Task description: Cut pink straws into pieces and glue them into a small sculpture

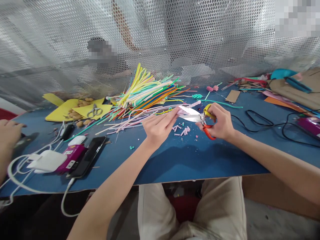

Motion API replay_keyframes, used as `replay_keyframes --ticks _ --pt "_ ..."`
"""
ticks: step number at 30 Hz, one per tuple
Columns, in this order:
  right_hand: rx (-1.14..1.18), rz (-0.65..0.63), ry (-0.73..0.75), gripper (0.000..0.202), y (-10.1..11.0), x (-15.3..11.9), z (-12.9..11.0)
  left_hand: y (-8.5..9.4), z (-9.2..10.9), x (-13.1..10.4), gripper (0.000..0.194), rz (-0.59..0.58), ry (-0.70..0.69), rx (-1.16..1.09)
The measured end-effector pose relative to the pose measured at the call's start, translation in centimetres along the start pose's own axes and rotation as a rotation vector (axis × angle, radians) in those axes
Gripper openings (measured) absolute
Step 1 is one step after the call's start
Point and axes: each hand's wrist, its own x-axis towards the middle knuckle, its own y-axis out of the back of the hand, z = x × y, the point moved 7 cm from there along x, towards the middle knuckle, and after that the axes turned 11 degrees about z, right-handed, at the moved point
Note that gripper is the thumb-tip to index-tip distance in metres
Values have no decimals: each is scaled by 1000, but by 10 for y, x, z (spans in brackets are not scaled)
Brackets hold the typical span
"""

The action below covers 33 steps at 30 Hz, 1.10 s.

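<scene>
My right hand (221, 121) grips a pair of scissors (193, 115) with one yellow and one red handle. Their blades are spread and point left toward my left hand (160, 126). That hand is closed, its fingers pinching a pale pink pipe cleaner (195, 103) whose end shows beyond the blades. Just below the scissors, short cut pink pieces (185, 130) lie scattered on the blue table (170, 163). Long pale pipe cleaners (122, 125) rest behind and left of my left hand.
A big heap of coloured pipe cleaners (147, 90) lies against the perforated metal panel (155, 30). At left are a phone (90, 155), a purple power strip (72, 158), white cables and another person's hand (8, 133). Grey scissors (94, 111) lie on yellow sheets. A black cable (257, 123) runs right.
</scene>
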Motion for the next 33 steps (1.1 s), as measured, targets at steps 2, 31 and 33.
replay_keyframes --ticks 2,31,33 --pt "-22 7 5 48 0 0 0 1 2 1 23 21 -17 -4" --pt "-25 62 115 31 4 0 -7 7 9 4 22 93 -68 -73" --pt "-46 70 120 28 5 0 -7 7 10 4 24 99 -71 -80"
